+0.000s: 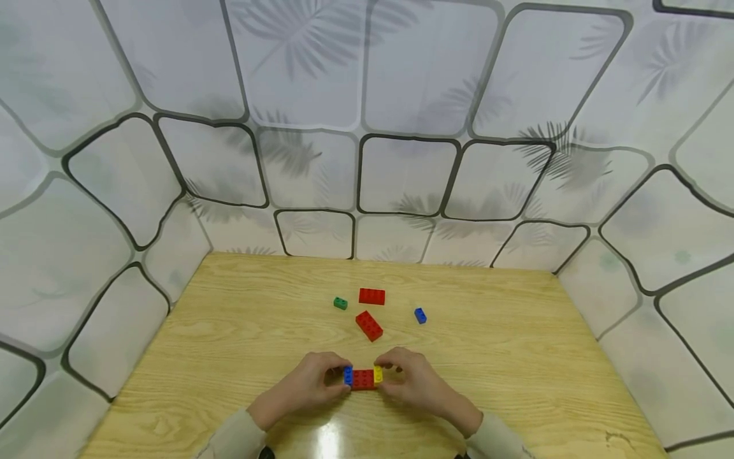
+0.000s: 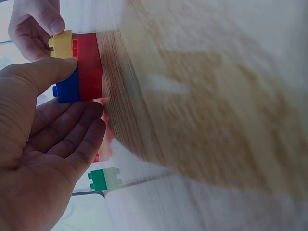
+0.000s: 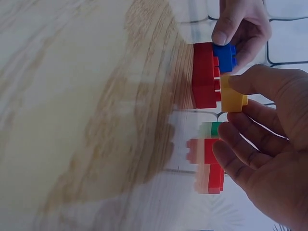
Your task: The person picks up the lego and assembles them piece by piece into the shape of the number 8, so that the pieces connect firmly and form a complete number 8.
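Note:
A red building brick (image 1: pixel 363 380) lies flat on the table between both hands, studs up. On its left end sits a small blue brick (image 1: pixel 348 375), pinched between thumb and fingers of my left hand (image 1: pixel 312 384). My right hand (image 1: pixel 417 384) pinches a small yellow brick (image 1: pixel 378 375) on the red brick's right end. In the left wrist view the left thumb presses the blue brick (image 2: pixel 68 87) from the near side. The right wrist view shows the yellow brick (image 3: pixel 232 96) between thumb and fingers, with a few red studs bare between the two small bricks.
Beyond the hands lie two loose red bricks, one angled (image 1: pixel 369 326) and one straight (image 1: pixel 372 296). A small green brick (image 1: pixel 341 303) is left of them, a small blue one (image 1: pixel 420 315) to the right. A patterned curtain (image 1: pixel 401 178) borders the wooden table (image 1: pixel 241 319).

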Motion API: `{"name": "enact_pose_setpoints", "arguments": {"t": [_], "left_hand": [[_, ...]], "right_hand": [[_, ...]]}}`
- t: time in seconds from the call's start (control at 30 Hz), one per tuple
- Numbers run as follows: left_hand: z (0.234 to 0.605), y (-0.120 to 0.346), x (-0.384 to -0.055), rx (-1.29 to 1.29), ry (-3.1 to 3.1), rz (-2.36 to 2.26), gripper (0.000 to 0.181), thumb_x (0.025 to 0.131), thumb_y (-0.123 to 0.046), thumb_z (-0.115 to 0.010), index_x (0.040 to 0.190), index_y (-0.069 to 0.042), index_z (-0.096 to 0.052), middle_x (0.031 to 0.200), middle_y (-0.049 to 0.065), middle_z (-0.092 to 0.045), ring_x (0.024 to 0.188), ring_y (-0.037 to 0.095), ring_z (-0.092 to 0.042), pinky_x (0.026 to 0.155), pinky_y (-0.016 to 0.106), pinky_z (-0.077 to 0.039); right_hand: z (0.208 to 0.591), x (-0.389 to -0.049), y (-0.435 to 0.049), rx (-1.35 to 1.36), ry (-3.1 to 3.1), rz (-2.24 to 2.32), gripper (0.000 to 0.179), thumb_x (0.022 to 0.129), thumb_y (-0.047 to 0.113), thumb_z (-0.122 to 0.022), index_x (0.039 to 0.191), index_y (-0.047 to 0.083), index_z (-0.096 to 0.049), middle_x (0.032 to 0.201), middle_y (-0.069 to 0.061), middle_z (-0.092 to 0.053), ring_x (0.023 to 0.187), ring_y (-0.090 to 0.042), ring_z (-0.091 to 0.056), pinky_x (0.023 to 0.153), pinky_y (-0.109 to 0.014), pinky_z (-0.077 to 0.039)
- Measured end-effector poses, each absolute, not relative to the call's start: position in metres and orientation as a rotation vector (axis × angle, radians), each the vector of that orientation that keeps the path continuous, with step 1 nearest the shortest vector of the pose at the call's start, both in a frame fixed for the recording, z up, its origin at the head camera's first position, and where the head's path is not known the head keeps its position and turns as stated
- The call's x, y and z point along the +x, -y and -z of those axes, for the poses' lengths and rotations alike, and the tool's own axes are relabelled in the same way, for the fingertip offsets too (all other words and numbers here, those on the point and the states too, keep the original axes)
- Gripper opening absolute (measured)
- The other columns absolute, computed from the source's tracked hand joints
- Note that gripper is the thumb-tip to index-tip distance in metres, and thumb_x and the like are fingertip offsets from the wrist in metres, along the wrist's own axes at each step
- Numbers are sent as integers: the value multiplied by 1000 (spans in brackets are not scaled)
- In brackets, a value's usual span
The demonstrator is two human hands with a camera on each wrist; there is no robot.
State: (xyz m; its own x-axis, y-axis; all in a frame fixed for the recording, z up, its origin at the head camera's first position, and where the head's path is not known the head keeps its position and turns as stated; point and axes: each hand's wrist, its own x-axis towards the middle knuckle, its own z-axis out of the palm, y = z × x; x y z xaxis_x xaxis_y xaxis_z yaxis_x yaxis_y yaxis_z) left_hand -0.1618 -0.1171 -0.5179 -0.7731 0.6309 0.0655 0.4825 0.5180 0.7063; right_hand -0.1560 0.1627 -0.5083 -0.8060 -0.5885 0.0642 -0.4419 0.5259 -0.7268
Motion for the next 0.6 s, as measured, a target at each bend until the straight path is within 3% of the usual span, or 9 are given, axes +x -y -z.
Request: {"name": "enact_pose_setpoints", "arguments": {"t": [0.6], "left_hand": [[518, 116, -163, 940, -2556, -1096, 33, 93, -17, -82, 122, -4, -75, 115, 4, -78, 104, 11, -71, 90, 28, -59]], "right_hand": [[509, -156, -157, -858, -2567, 1114, 33, 93, 13, -80, 125, 10, -72, 118, 1, -73, 105, -17, -67, 90, -28, -58]]}}
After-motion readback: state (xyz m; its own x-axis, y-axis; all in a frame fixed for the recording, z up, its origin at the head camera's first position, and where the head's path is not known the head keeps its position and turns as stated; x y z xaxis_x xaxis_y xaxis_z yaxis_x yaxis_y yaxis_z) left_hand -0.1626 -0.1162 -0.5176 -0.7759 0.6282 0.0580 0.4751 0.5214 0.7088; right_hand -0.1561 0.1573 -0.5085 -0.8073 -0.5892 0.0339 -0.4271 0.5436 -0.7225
